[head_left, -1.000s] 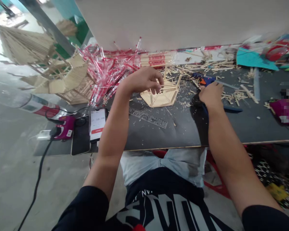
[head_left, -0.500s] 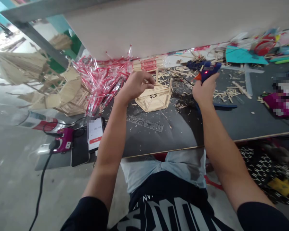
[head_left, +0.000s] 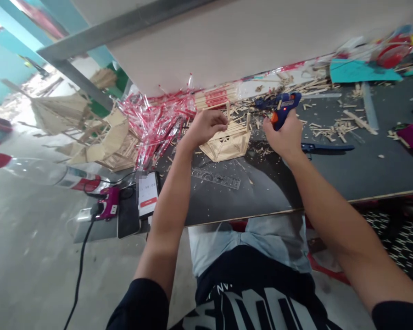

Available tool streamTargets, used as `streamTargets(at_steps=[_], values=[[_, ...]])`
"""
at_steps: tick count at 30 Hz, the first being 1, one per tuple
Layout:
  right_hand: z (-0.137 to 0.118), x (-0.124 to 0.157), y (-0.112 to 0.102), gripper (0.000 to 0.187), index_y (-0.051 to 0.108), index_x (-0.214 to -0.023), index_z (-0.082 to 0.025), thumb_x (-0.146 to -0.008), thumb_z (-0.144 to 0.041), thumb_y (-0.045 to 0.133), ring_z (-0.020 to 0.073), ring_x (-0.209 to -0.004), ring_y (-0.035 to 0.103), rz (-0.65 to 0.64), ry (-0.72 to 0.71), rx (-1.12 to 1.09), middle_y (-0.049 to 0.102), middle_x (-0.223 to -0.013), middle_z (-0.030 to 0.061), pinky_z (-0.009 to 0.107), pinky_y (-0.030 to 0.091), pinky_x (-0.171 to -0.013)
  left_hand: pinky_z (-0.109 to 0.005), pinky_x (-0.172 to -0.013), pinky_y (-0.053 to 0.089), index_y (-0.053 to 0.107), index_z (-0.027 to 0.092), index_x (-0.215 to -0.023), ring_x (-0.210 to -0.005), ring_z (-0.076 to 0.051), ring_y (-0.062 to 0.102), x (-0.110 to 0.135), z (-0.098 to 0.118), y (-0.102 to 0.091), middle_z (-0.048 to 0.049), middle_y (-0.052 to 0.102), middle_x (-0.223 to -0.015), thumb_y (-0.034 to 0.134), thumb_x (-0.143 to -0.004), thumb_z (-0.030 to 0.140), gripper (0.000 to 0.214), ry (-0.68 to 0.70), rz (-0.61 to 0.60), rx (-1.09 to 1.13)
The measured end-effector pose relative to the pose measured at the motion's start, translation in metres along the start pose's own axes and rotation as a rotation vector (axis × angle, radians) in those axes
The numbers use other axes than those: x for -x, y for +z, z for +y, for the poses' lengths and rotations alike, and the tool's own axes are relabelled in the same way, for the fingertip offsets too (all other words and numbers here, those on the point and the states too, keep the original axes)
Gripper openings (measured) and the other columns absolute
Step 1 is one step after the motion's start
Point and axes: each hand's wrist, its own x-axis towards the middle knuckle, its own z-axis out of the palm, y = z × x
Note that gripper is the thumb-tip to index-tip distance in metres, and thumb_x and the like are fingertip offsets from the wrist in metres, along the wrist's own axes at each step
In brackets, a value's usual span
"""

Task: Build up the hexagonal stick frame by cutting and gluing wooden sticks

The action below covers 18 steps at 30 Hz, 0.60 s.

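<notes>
My right hand (head_left: 285, 136) is closed around the handle of a blue glue gun (head_left: 287, 103) with an orange trigger and a small red light. Left of it, a small model of pale wooden sticks (head_left: 225, 149) rests on the dark tabletop, with a many-sided, web-like base and short upright posts. My left hand (head_left: 206, 129) is over the model's far left side, thumb and fingers pinched together. Whatever is between those fingertips is too small to make out. A clear plastic ruler (head_left: 216, 178) lies in front of the model.
Red-and-clear plastic wrappers (head_left: 151, 123) pile up left of the model. Stick offcuts (head_left: 335, 130) and a blue-handled tool (head_left: 326, 148) lie to the right. Two phones, one with a lit screen (head_left: 147, 195), a purple power socket (head_left: 109, 202) and a bottle (head_left: 55, 174) are at left.
My right hand has brought the glue gun left, closer to the stick model. My left hand stays pinched over the model. The whole view has shifted slightly.
</notes>
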Motion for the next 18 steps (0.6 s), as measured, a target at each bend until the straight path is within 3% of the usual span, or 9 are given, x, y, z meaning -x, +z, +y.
streamTargets(at_steps=[6,18], values=[[0.0079,0.0020,0.0051,0.029,0.056,-0.107,-0.020,-0.086,-0.039,0.059,0.0348,-0.089,0.068,-0.023,-0.056,0.039,0.067,-0.087,0.0145,0.052,0.052,-0.087,-0.034,-0.090,0.059,0.075,0.016,-0.084,-0.089,-0.018,0.074,-0.0037,-0.0048,0.0034,-0.0056,0.079,-0.090,0.074,-0.078,0.019,0.006,-0.029,0.001,-0.068],[0.0064,0.0032,-0.0010,0.037,0.058,-0.118,-0.016,-0.089,-0.039,0.055,0.0359,-0.093,0.068,-0.125,-0.105,0.051,0.066,-0.087,0.0147,0.053,0.050,-0.092,-0.031,-0.079,0.060,0.077,0.017,-0.081,-0.077,-0.017,0.074,-0.0021,-0.0025,0.0030,-0.0051,0.079,-0.079,0.077,-0.074,0.022,0.008,-0.069,-0.050,-0.013]])
